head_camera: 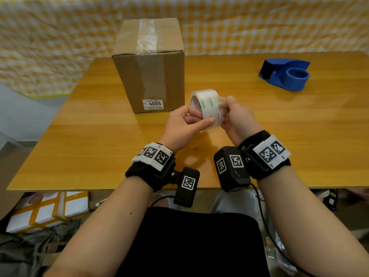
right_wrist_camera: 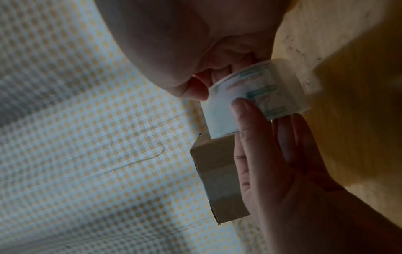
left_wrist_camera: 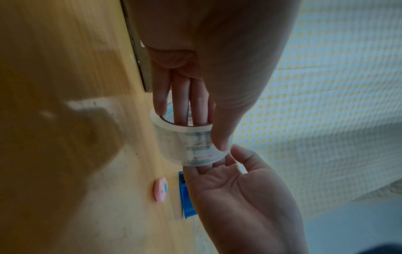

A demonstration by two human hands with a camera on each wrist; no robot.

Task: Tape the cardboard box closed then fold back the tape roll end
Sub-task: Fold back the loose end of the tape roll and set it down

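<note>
A clear tape roll (head_camera: 207,105) with green and orange marks is held up over the table, in front of the cardboard box (head_camera: 151,64). My left hand (head_camera: 185,124) has fingers through the roll's core (left_wrist_camera: 185,110) and its thumb pressed on the outer face. My right hand (head_camera: 233,114) pinches the roll's right side, thumb (right_wrist_camera: 191,87) on the tape, fingers behind. The box stands upright and closed, with a clear tape strip (head_camera: 146,35) along its top seam and down the front. The tape's loose end is not discernible.
A blue tape dispenser (head_camera: 285,73) sits at the table's back right. A small pink round object (left_wrist_camera: 161,189) lies near it in the left wrist view. A yellow checked cloth (head_camera: 259,23) hangs behind the wooden table (head_camera: 299,126). Boxes and bags lie on the floor below.
</note>
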